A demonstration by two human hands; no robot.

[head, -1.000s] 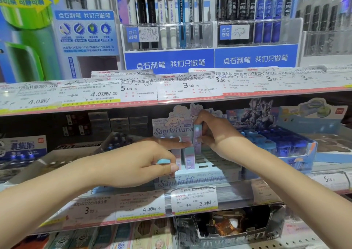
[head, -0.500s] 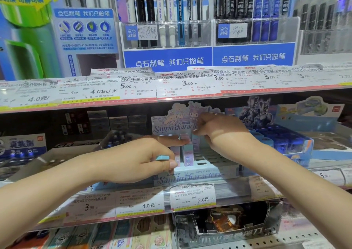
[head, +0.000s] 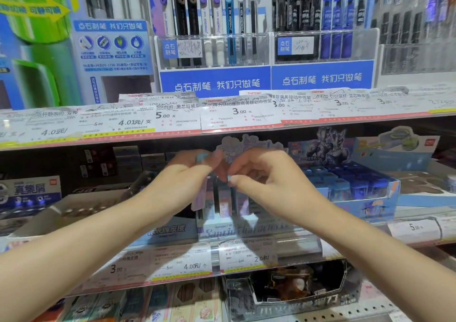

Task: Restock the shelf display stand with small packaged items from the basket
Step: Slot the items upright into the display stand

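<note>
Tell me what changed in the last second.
The left hand rose from low in front of the stand to meet the right hand above the packs, still holding a small blue item. The right hand let go of the pack. The stand and shelf tags stayed.

We see the middle shelf (head: 308, 245) with a clear front strip of price labels (head: 246, 260). On it, at centre, stands the pastel display stand (head: 237, 230), with small upright packets (head: 223, 203) in its slots. Just right of it sits a blue carton (head: 370, 198) of blue boxes, and further right a light blue tray (head: 419, 191). Left of the stand lies a low open box (head: 74, 213), with dark small cartons (head: 128, 161) behind it.
</note>
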